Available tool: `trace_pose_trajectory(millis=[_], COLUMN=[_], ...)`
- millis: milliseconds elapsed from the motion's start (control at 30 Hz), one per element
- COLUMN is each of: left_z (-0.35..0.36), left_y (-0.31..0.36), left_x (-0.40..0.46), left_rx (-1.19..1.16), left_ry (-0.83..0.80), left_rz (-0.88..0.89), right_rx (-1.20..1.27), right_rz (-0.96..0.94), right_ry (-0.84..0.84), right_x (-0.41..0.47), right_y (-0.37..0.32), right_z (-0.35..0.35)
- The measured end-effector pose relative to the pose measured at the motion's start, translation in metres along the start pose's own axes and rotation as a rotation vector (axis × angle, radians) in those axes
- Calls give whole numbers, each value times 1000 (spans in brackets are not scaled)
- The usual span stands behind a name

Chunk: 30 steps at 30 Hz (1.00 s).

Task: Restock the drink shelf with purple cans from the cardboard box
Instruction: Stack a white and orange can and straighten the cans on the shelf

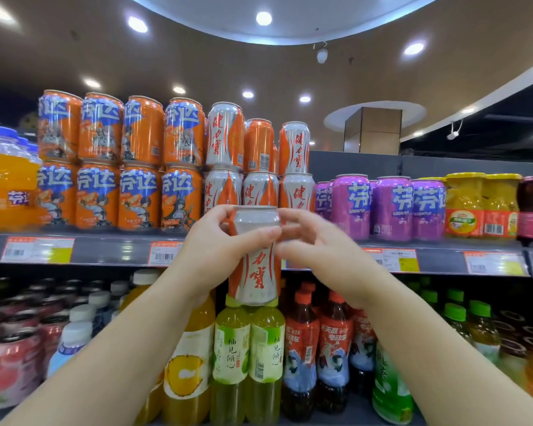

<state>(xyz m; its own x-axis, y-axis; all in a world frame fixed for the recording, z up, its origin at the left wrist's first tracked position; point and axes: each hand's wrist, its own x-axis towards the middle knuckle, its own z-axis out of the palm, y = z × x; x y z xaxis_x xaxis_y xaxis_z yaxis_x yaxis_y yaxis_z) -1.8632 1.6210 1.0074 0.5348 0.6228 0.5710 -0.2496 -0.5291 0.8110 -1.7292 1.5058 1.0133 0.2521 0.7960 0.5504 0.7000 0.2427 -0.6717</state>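
Observation:
My left hand (225,241) grips a tall silver-and-orange can (255,272) upright in front of the upper shelf (111,247). My right hand (313,244) is at the can's right side, fingers spread and touching near its upper part. Several purple cans (388,207) stand in a row on the upper shelf, right of the stacked silver-and-orange cans (260,167). The cardboard box is out of view.
Orange cans (120,161) are stacked two high on the left, next to orange juice bottles (6,186). Yellow fruit jars (480,204) stand right of the purple cans. The lower shelf holds several drink bottles (250,358). Price tags (391,259) line the shelf edge.

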Motion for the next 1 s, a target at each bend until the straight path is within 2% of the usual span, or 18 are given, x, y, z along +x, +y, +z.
trace_pose_trajectory(millis=[33, 67, 200, 367, 633, 733, 833, 933, 1000], left_z=[2, 4, 12, 9, -6, -19, -28, -34, -34], left_y=[0, 0, 3, 11, 27, 20, -5, -29, -36], left_x=[1, 3, 11, 22, 50, 51, 41, 40, 42], left_rx=[13, 36, 26, 17, -39, 44, 261, 490, 549], left_ry=[14, 28, 70, 35, -107, -38, 59, 51, 37], left_rz=[8, 13, 13, 23, 30, 79, 103, 167, 193], right_rx=[46, 53, 79, 180, 162, 164, 66, -16, -37], right_rz=[59, 83, 106, 134, 81, 40, 17, 25, 36], right_ry=[-99, -130, -44, -157, -45, 23, 80, 134, 153], right_x=[-4, -7, -2, 7, 36, 55, 79, 105, 120], right_y=[2, 4, 16, 20, -3, -23, -41, -45, -43], right_z=[3, 6, 18, 8, -18, -38, -57, -64, -64])
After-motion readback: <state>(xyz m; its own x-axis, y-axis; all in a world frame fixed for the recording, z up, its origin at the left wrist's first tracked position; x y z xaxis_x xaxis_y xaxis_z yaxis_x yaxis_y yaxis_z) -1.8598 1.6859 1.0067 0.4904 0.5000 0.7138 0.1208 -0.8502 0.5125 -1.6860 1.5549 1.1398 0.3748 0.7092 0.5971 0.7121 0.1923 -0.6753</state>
